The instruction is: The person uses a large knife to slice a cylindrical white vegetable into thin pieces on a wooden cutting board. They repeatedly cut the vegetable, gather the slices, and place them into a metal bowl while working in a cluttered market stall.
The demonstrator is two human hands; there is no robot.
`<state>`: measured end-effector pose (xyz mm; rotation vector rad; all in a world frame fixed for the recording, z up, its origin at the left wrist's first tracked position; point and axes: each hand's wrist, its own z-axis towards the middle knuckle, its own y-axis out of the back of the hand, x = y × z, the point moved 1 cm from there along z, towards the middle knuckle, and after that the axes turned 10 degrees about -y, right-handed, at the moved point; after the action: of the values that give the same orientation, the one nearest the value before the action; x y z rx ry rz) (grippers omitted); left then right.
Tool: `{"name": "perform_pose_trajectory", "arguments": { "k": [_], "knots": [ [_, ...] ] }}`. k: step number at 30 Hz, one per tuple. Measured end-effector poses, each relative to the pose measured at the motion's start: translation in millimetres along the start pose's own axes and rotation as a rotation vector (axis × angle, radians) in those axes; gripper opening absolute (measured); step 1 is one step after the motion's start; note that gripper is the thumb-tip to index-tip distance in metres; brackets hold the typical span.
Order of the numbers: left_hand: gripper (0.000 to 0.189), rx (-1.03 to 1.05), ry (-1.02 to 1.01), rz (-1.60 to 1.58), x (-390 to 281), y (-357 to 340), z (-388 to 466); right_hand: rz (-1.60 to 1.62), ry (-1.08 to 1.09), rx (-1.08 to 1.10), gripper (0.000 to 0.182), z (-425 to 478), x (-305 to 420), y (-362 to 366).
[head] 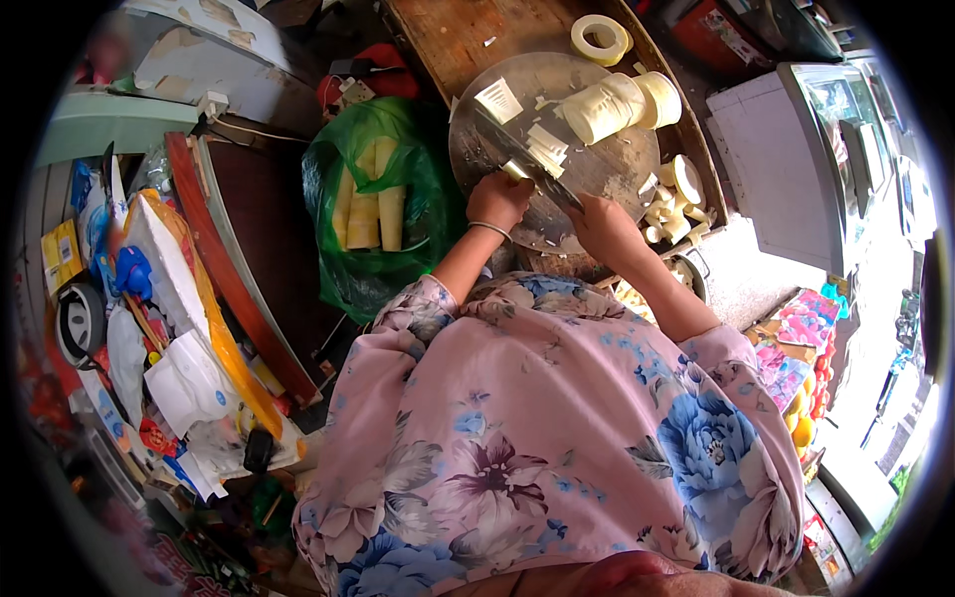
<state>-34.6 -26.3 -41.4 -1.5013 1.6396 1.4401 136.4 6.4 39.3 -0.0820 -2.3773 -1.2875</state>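
My right hand (608, 233) grips the handle of a long, dark-bladed knife (501, 138). Its blade slants up and left over a round chopping board (492, 82). On the near side of the blade, my left hand (498, 200) holds a small pale piece of bamboo shoot (515, 170) with curled fingers. Cut bamboo shoot slices (548, 146) lie just beyond the blade, and a comb-like slice (498, 101) sits near its tip. Two thick, pale cylindrical pieces, a larger shoot section (600, 110) and a shorter one (660, 100), rest end to end at the board's right.
The board stands on a rimmed wooden table (448, 33). Pale rings (599, 39) lie at the back, trimmed chunks (675, 216) at the right. Left of my arm is a green plastic bag (328, 179) with bamboo shoots (363, 216). A metal pot (700, 272) stands below the table edge.
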Motion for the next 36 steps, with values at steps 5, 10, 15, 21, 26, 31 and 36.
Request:
{"name": "perform_pose_trajectory", "arguments": {
  "k": [5,10,15,21,26,31,36],
  "knots": [
    [0.033,0.001,0.028,-0.076,-9.7,2.3,-6.9,-0.042,-0.025,0.015,0.024,-2.7,-2.9,-3.9],
    [0.030,-0.019,0.037,-0.075,0.4,-1.0,-2.7,-0.039,-0.017,0.008,0.026,14.2,3.8,-19.8],
    [0.030,-0.019,0.026,-0.108,5.9,-1.2,-4.9,-0.011,-0.043,0.019,0.025,12.4,5.3,-8.3],
    [0.029,0.006,0.015,-0.153,10.1,-1.6,-2.6,0.018,0.013,0.019,0.025,-6.3,-0.7,3.5],
    [0.028,-0.004,-0.010,-0.112,7.2,-2.6,-4.4,-0.060,-0.017,0.061,0.028,-6.2,-2.5,-0.2],
    [0.029,-0.005,0.003,-0.090,9.8,-2.8,-3.0,-0.068,-0.028,0.105,0.028,-0.5,-0.5,0.6],
    [0.028,-0.019,0.016,-0.092,-3.7,1.0,-9.5,-0.083,-0.065,0.077,0.026,9.9,5.8,-13.3]
  ]
}}
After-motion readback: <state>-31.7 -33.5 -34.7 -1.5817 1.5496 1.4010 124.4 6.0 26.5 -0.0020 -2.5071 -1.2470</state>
